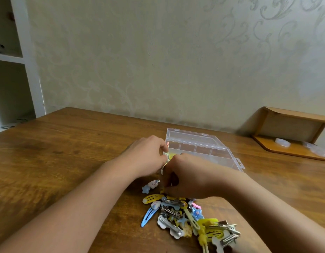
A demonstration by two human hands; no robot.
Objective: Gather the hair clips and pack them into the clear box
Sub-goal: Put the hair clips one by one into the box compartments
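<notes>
Both hands meet at the near left corner of the clear box [203, 150]. The left hand [149, 157] has its fingers curled and pinches a pale yellow clip [168, 157] at the box's edge. The right hand [185, 178] is curled just beside it, knuckles up; whether it holds a clip of its own or only steadies the yellow one cannot be told, since its fingertips are hidden.

The box stands open on the worktop [66, 152], lid tipped back, its far compartments showing bare. The yellow clip sits over the rim rather than clearly inside, so a careless release could drop it outside the box, or into the wrong compartment. The box looks light, and a push from either wrist could probably slide it away.

Just below the right wrist lies the heap of clips [187, 218], a tangle of metal and plastic. A star clip with a white charm [150, 186] lies apart, near the left wrist. The right forearm hangs over the heap; drawing it back low could scatter clips, and tangled ones may lift together.
</notes>
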